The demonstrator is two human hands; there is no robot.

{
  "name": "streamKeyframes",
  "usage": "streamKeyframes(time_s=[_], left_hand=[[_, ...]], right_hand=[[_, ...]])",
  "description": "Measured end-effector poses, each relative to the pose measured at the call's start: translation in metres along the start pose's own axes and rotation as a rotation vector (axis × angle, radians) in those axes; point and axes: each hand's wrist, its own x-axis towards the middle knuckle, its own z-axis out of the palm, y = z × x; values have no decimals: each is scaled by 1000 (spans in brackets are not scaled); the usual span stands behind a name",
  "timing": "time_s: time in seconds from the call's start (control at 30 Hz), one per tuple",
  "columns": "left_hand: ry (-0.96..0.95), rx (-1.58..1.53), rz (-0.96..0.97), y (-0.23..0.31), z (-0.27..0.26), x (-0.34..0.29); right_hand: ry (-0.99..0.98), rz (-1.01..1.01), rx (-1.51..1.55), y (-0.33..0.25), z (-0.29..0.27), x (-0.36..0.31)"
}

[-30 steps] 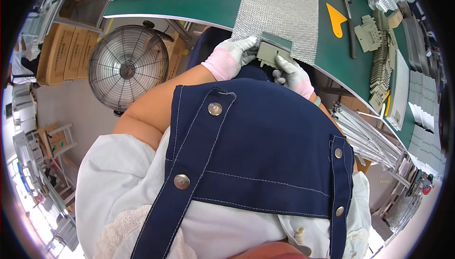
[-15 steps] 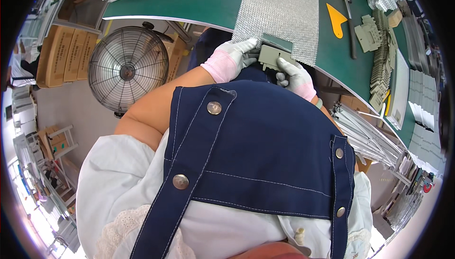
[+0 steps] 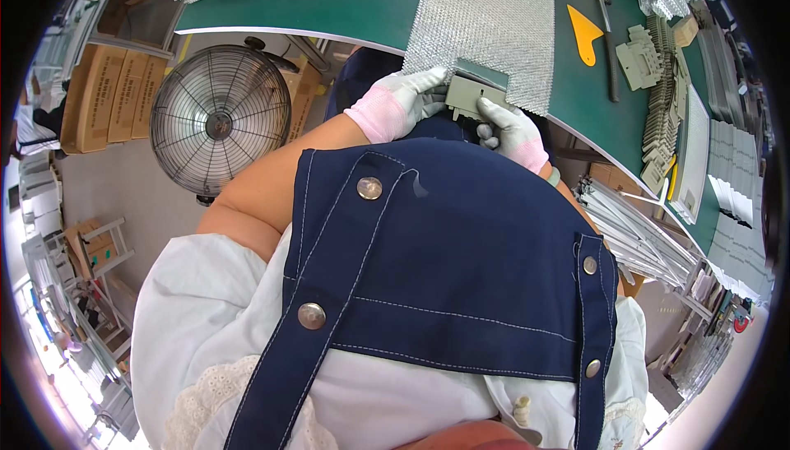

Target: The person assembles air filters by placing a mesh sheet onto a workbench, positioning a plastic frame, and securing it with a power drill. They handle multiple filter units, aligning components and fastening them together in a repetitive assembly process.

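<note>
A silver mesh sheet (image 3: pixel 485 14), made up of small cells, lies on the green table and reaches its front edge. There is a rectangular notch in its near side. My left hand (image 3: pixel 399 104), in a white glove with a pink cuff, pinches the sheet's near left corner, thumb on top. In my right hand (image 3: pixel 514 133), gloved the same way, is a flat grey-green plastic plate (image 3: pixel 469 96) with small tabs and a slot. The thumb presses on its face; some fingers curl below. The plate sits right at the notch, partly past the table edge.
Right of the sheet lie a yellow scraper (image 3: pixel 583 34) and a hammer (image 3: pixel 607 43). Beyond them a row of similar grey-green plates (image 3: pixel 661 113) runs along the green table (image 3: pixel 346 6). A floor fan (image 3: pixel 220 113) stands at left beside cardboard boxes (image 3: pixel 107 96).
My right thumb and the plastic plate have shifted very slightly left. Both hands otherwise keep their places, and the mesh sheet stays where it was.
</note>
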Motion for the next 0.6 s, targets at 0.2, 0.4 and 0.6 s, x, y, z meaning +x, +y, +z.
streamKeyframes(time_s=[0.2,0.4,0.6], left_hand=[[53,63,-21,3,6,-2],[43,38,-55,4,4,0],[-171,185,-37,9,0,-13]], right_hand=[[-30,2,42,2,0,3],[-2,20,-15,0,0,3],[-47,-9,20,2,4,3]])
